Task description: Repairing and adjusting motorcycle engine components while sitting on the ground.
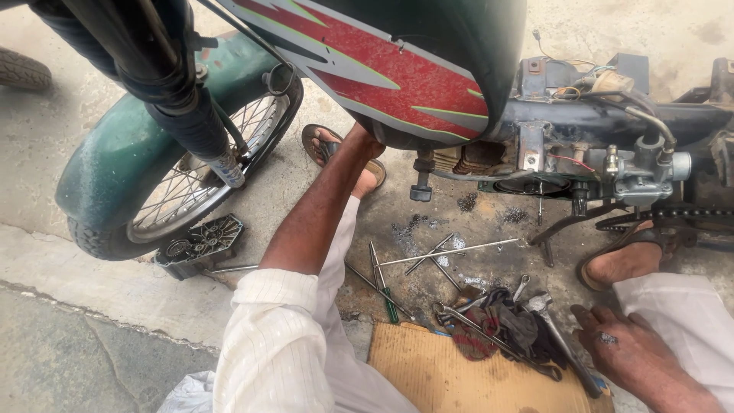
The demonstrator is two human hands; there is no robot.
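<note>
Motorcycle fills the top of the view, dark green tank with a red and grey flash down the side, engine area stripped open underneath with wires and a carburettor showing on the right. Front wheel with its green mudguard sits off to the left, spokes dusty, and a black finned engine cover lies on the concrete just beside the tyre.

Left hand goes up under the tank's lower edge; the fingers are hidden behind the bodywork so can't tell how the grip stands or what it's on. The bike is right over that hand, touching or nearly.

Right hand rests low on the ground, grimy, fingers loosely spread, holding nothing, well apart from the bike frame. Just left of it: a dirty rag piled with wrenches, on a bit of cardboard. A green-handled screwdriver and a long thin rod lie on the oily patch between the arms.
</note>
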